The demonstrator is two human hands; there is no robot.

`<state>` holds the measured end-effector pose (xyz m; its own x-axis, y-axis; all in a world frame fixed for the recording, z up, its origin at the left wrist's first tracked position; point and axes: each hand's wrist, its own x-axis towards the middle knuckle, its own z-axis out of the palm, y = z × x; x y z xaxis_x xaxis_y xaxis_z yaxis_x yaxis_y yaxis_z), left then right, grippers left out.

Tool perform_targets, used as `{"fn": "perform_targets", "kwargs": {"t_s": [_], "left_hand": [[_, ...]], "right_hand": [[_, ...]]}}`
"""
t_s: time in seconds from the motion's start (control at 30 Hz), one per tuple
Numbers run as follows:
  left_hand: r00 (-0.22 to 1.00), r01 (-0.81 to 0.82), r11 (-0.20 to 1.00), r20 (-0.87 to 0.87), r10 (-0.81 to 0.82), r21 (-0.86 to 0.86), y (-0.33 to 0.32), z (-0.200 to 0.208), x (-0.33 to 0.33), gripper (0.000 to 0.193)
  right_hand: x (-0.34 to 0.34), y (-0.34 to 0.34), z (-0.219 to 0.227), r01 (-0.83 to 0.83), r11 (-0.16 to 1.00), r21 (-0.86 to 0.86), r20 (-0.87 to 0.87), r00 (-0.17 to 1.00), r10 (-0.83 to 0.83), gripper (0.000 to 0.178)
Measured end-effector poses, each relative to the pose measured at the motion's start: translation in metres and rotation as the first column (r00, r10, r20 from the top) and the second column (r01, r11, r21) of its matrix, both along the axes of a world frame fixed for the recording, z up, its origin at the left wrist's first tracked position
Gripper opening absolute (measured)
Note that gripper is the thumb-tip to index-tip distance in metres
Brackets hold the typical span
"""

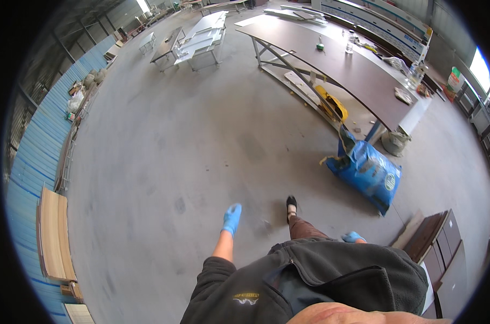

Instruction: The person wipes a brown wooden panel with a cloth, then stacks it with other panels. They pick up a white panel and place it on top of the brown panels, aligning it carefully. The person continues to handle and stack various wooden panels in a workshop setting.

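Expect a soft, slick-skinned, probably heavy blue sack (370, 171) on the floor (164, 135) near the tabletop (358, 75), best gripped by its loose upper corners, noting left hand (232, 218) part-open, seemingly empty, and right hand (353, 237) too hidden to judge.

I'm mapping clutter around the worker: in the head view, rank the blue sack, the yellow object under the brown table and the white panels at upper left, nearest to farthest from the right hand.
From the right hand:
1. Blue sack: on the floor, ahead.
2. Yellow object: farther ahead, under the brown table.
3. White panels: far ahead, left.
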<state>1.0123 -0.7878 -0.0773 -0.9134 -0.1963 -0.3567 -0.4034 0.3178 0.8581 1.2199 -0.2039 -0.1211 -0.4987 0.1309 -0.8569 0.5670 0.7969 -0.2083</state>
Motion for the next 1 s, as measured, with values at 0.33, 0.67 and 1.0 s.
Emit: {"fn": "perform_targets", "kwargs": {"t_s": [0.33,0.67,1.0], "left_hand": [[0.811,-0.151,0.988,0.57,0.131,-0.012,-0.063,-0.03,-0.241,0.073],[0.548,-0.27,0.951,0.788,0.28,-0.15,-0.12,-0.041,-0.465,0.06],[0.973,-0.071,0.997,0.218,0.074,-0.022,-0.141,-0.015,-1.118,0.042]], "right_hand": [[-0.466,-0.028,-0.003,-0.159,0.98,0.12,-0.101,0.98,0.171,0.056],[-0.99,-0.225,0.101,-0.059,0.961,-0.27,-0.49,0.867,-0.084,0.054],[-1.173,-0.17,0.051,0.069,0.997,0.03,-0.005,0.998,-0.069,0.054]]}}
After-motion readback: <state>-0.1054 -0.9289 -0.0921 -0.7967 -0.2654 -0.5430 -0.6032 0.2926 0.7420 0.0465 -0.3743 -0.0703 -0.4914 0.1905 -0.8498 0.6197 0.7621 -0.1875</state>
